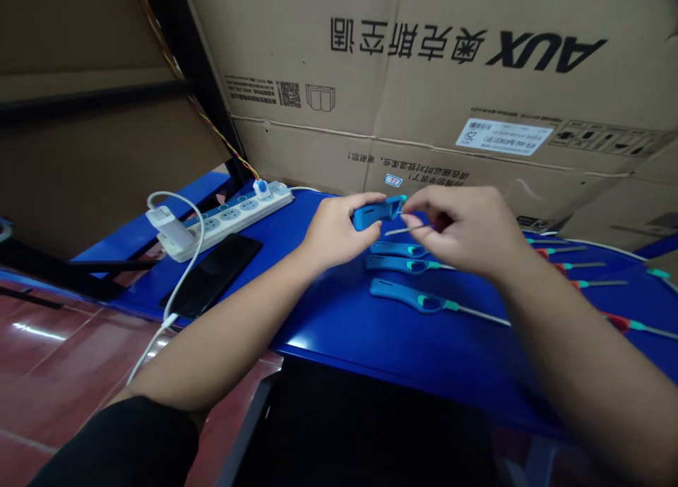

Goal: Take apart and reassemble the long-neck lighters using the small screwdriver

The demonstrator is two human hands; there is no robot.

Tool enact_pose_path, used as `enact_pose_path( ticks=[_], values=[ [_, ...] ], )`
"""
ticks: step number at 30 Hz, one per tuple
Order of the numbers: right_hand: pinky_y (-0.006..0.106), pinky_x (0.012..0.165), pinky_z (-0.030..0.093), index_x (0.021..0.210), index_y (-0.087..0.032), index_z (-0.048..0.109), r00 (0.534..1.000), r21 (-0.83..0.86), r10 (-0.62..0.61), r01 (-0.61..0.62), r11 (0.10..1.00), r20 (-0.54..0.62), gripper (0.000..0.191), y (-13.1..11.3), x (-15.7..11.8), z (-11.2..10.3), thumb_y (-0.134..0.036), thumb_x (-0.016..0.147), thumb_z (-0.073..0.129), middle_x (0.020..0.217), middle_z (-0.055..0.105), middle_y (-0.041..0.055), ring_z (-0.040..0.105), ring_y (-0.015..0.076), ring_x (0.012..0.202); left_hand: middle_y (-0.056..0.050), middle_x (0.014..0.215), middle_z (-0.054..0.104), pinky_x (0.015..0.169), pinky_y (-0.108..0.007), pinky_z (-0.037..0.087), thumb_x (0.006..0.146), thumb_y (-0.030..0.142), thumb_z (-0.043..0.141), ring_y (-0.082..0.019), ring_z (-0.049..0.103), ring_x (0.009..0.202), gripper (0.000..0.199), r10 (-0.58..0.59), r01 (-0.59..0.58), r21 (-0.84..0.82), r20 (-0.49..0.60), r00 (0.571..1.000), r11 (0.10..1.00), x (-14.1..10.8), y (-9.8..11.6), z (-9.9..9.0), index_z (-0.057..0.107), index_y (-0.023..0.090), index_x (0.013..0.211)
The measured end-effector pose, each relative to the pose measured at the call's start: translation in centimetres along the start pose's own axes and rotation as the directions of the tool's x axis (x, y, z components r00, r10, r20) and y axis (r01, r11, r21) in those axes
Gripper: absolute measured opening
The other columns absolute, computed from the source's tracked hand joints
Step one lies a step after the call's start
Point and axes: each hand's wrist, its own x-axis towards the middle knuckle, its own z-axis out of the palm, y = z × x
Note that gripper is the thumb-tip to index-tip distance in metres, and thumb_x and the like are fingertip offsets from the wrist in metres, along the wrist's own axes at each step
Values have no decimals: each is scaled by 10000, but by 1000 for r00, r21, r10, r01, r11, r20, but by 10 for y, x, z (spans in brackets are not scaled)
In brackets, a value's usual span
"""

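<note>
My left hand (336,231) is closed around the blue handle of a long-neck lighter (369,216), its teal end turned to the right. Close beside that end, my right hand (469,226) is closed in a pinch, and a thin metal rod (400,231) sticks out leftward from its fingers. Whether the rod touches the lighter I cannot tell. Below my hands, several more blue lighters lie in a row, among them a near one (402,294) with its metal neck pointing right. My right hand and forearm cover parts of them.
Red-handled lighters (617,322) lie at the right of the blue table (328,317). A white power strip (233,215) with a plugged-in charger, cable and black phone (217,275) sits at the left. A large cardboard box (413,85) stands behind. A black surface (371,423) is nearest me.
</note>
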Motion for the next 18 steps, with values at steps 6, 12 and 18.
enact_pose_path(
  ticks=[6,12,18],
  values=[
    [261,544,370,858,-197,748,950,215,93,-162,963,299,234,74,23,49,-395,808,634,601,591,-17,487,121,540,7,725,695,507,-210,476,722,318,771,-112,605,574,407,-139,64,-425,-147,979,903,10,-18,-26,743,197,1110],
    [252,602,395,839,-224,768,907,241,49,-164,957,419,140,62,58,123,-315,777,682,691,674,-15,545,123,619,64,560,447,389,-172,285,765,450,786,-31,370,394,415,-101,-102,-643,-272,957,759,13,-31,-31,711,273,1132],
    [255,661,399,839,-217,774,906,265,0,-124,956,423,130,47,76,148,-273,782,672,746,696,-7,558,127,677,49,611,483,389,-166,286,771,481,785,-25,393,411,434,-114,-74,-657,-239,964,751,9,-26,-27,703,272,1142]
  ],
)
